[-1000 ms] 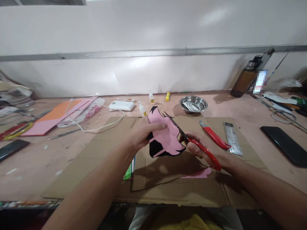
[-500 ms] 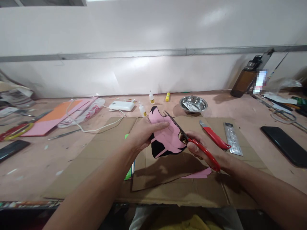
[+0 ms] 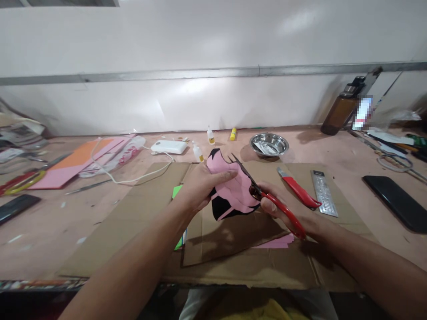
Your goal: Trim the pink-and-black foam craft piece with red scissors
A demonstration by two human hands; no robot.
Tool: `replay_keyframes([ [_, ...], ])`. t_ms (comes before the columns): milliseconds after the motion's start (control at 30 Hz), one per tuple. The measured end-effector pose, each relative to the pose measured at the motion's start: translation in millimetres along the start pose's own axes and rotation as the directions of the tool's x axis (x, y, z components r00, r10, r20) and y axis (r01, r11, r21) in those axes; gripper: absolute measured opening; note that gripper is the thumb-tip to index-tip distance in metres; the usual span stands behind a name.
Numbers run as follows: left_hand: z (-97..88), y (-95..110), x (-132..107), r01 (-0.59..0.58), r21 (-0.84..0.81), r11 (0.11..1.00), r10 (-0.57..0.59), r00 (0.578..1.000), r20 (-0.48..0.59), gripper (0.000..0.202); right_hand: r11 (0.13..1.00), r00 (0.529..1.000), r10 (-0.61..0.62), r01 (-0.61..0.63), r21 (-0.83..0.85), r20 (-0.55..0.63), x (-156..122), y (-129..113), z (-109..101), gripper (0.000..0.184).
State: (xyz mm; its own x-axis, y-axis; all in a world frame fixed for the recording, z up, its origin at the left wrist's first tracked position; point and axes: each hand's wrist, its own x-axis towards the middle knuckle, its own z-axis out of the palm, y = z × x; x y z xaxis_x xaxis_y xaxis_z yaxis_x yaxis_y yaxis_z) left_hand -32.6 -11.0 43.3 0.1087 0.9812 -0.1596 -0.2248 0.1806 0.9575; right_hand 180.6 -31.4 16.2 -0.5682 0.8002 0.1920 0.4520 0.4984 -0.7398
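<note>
My left hand [image 3: 205,183] pinches a pink and black cut-out sheet [image 3: 233,191] above the cardboard, thumb on top and fingers beneath. Around the red-handled scissors [image 3: 283,211], my right hand [image 3: 275,202] is closed. The scissors' dark blades lie along the sheet's right edge, their tips slightly apart near its upper end. Below, a pink strip [image 3: 276,242] rests on the cardboard. A green piece [image 3: 177,192] is partly hidden behind my left forearm.
Brown cardboard [image 3: 133,231] covers the table's middle. To the right lie a red utility knife [image 3: 300,189], a metal ruler [image 3: 323,193] and a black phone [image 3: 395,202]. Behind stand a steel bowl [image 3: 269,145], small bottles [image 3: 211,135] and a white power bank [image 3: 169,146] with its cable.
The sheet has tilted slightly in my left hand. The scissors' blade tips have shifted a little to the right against its edge; the grip of both hands is unchanged.
</note>
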Motion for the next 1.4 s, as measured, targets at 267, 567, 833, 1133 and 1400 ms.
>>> replay_keyframes([
  [267, -1.9, -3, 1, -0.010, 0.027, 1.000, 0.009, 1.000, 0.025, 0.027, 0.998, 1.000, 0.011, -0.012, 0.066, 0.008, -1, 0, 0, 0.053],
  [567, -2.2, -7, 3, -0.032, -0.049, 0.998, 0.037, 0.994, 0.107, 0.017, 0.994, 1.000, 0.007, -0.004, 0.110, -0.028, -2, -2, 1, 0.053],
  [833, -1.9, -11, 3, -0.047, -0.083, 0.995, 0.055, 0.994, 0.097, 0.018, 0.985, 0.999, 0.027, -0.019, 0.169, -0.047, -4, -3, 2, 0.044],
  [1133, -3.9, -17, 7, -0.049, -0.101, 0.994, 0.060, 0.992, 0.111, 0.022, 0.995, 0.996, 0.055, -0.049, 0.088, -0.074, -5, -6, 3, 0.051],
  [1400, -1.6, -12, 4, -0.040, -0.060, 0.997, 0.043, 0.998, 0.043, 0.024, 1.000, 0.999, 0.028, -0.028, 0.004, -0.028, -5, -11, -4, 0.060],
])
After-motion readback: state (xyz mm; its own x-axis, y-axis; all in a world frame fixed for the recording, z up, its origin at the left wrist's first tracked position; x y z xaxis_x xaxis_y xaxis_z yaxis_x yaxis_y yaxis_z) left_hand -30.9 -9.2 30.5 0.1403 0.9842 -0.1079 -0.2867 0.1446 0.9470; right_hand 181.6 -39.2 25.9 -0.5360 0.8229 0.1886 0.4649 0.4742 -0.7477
